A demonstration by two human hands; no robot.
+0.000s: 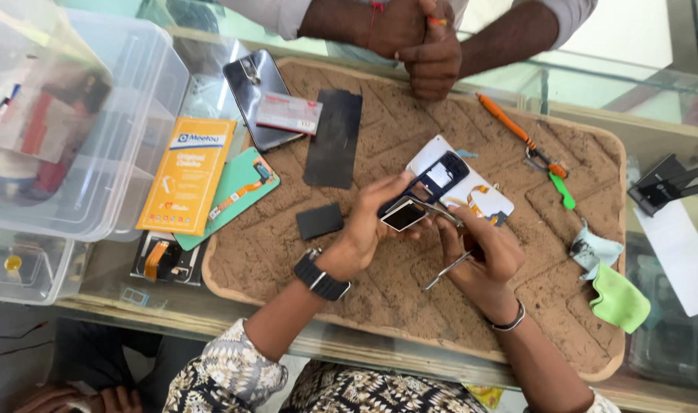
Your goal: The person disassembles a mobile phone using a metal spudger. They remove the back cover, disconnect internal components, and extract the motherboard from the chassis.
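Note:
My left hand, with a black watch on its wrist, holds a dark phone frame by its lower end, where a small screen part shows. My right hand grips metal tweezers and touches the frame's lower end with its fingers. Both hands hover over a brown work mat. Under the frame lies a white phone part with an orange flex cable. A small black battery rests on the mat left of my left hand.
Another person's clasped hands rest at the mat's far edge. A black sheet, a dark phone with a card on it, an orange box, an orange screwdriver, green cloths and clear plastic bins lie around.

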